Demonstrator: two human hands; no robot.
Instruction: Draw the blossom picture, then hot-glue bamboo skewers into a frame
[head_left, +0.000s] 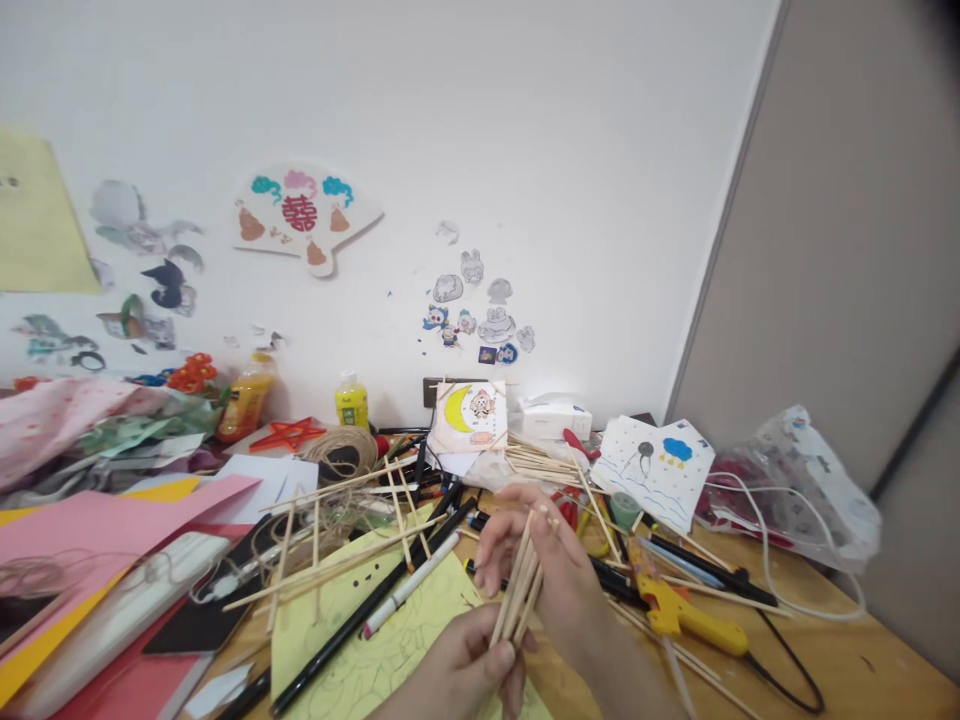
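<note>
My left hand (pixel 469 665) is closed around the lower end of a small bundle of thin wooden sticks (pixel 520 585), held upright over the table's front. My right hand (pixel 551 570) wraps its fingers round the upper part of the same bundle. Below the hands lies a yellow sheet with line drawings (pixel 360 640), crossed by black and white marker pens (pixel 409 585). More loose wooden sticks (pixel 337 540) lie scattered to the left of the hands.
A yellow glue gun (pixel 679 610) with a black cord lies right of my hands. Pink and yellow paper sheets (pixel 97 540), a twine roll (pixel 345 452), bottles, small drawn cards (pixel 469 415) and a plastic bag (pixel 795 480) crowd the wooden table by the wall.
</note>
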